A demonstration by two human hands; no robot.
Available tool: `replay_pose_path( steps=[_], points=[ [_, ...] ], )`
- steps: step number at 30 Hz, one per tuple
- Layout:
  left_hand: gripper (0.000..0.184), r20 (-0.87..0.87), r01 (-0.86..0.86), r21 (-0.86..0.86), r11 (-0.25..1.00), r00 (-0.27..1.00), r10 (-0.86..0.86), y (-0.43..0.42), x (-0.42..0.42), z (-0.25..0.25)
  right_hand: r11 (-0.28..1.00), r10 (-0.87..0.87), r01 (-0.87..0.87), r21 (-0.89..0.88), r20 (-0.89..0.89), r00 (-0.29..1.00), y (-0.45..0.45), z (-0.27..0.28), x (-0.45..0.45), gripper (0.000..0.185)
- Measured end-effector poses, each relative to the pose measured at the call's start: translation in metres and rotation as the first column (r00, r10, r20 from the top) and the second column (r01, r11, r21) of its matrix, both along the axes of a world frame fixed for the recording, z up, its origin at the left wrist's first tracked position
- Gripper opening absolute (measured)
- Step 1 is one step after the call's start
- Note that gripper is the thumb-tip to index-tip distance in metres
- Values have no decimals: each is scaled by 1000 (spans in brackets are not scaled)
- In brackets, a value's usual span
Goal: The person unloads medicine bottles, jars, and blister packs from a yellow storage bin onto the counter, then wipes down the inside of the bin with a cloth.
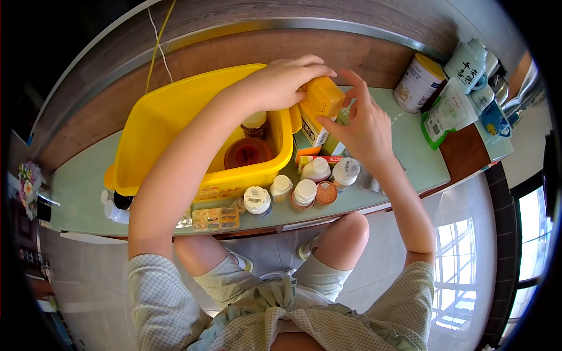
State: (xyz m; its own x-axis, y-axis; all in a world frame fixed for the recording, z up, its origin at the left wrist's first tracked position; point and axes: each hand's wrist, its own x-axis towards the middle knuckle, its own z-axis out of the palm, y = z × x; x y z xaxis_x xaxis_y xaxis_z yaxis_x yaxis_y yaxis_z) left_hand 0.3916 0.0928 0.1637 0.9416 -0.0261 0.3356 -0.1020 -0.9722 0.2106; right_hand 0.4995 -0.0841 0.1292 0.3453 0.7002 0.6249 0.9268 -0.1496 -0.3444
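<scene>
My left hand (290, 81) reaches across the yellow tub and is closed on a small yellow box (324, 97), its thumb on the near left side. My right hand (367, 126) is on the box's right, fingers spread, its thumb close to the lower corner. I cannot tell whether that thumb touches the box. Below it stands a white-and-yellow carton (313, 127), partly hidden. The yellow tub (146, 126) holds a brown jar with a yellow lid (254, 124) and a round red-brown container (248, 153). My left forearm covers part of the tub.
Along the counter's front edge are several bottles, including a white-capped one (257, 200), an orange-lidded jar (325, 193) and a blister pack (216, 218). At right stand a white can (418, 83), a green-and-white pouch (448, 114) and a blue mug (494, 120). A wooden wall panel (351, 55) rises behind.
</scene>
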Motion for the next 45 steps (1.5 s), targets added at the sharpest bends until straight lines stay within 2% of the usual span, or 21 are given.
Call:
replay_pose_path(
  steps=[6, 9, 10, 12, 14, 17, 18, 21, 22, 25, 26, 29, 30, 34, 36, 39, 45],
  points=[
    [71, 58, -116, 5, 993, 992, 116, -7, -29, 11, 945, 37, -110, 308, 233, 972, -2, 17, -10, 57],
    [71, 64, -176, 7, 984, 983, 175, -9, -49, 17, 928, 26, -136, 346, 303, 953, 0, 25, -18, 51],
    [70, 72, -170, 28, 985, 983, 167, -8, -56, 18, 925, 55, -154, 347, 279, 959, 0, 28, -23, 41],
    [68, 87, -158, 70, 985, 985, 151, -3, -71, 18, 913, 183, -278, 298, 311, 933, 4, 31, -29, 34],
    [67, 32, -168, 99, 981, 986, 166, 3, -88, 17, 889, 307, -386, 245, 306, 901, 8, 35, -39, 22],
    [59, -82, -202, 135, 970, 973, 214, 4, -119, 18, 826, 477, -544, 146, 333, 813, 27, 30, -46, 19],
    [56, -123, -216, 147, 965, 964, 235, 4, -128, 20, 824, 500, -558, 92, 342, 795, 33, 31, -50, 14],
    [45, -335, -256, 231, 939, 885, 323, 7, -147, 19, 788, 616, -599, -144, 217, 757, 54, 29, -58, 12],
    [38, -299, -218, 209, 953, 914, 275, 10, -153, 13, 771, 631, -582, -260, 181, 755, 60, 31, -61, 15],
    [37, -517, -245, 190, 951, 798, 309, 4, -156, 18, 618, 761, -652, -440, 129, 635, 83, 28, -64, 16],
    [36, -499, -211, 183, 960, 822, 275, 6, -159, 14, 591, 778, -657, -468, 115, 618, 88, 25, -67, 17],
    [36, -559, -180, 184, 966, 790, 253, 11, -161, 6, 535, 813, -630, -562, 141, 565, 101, 20, -74, 17],
    [34, -577, -153, 198, 968, 780, 242, 16, -160, -1, 522, 783, -583, -623, 79, 617, 102, 23, -80, 22],
    [41, -702, -153, 236, 960, 655, 278, 29, -151, -18, 369, 724, -438, -820, -42, 689, 115, 18, -83, 47],
    [48, -744, -161, 251, 955, 598, 297, 35, -145, -27, 315, 712, -388, -866, -55, 700, 121, 7, -79, 60],
    [59, -754, -166, 229, 959, 594, 282, 44, -139, -45, 234, 718, -303, -924, -46, 694, 128, -4, -78, 79],
    [73, -805, -258, 124, 958, 539, 249, 48, -138, -79, 142, 681, -226, -964, -70, 729, 127, -9, -85, 103]
  ],
)
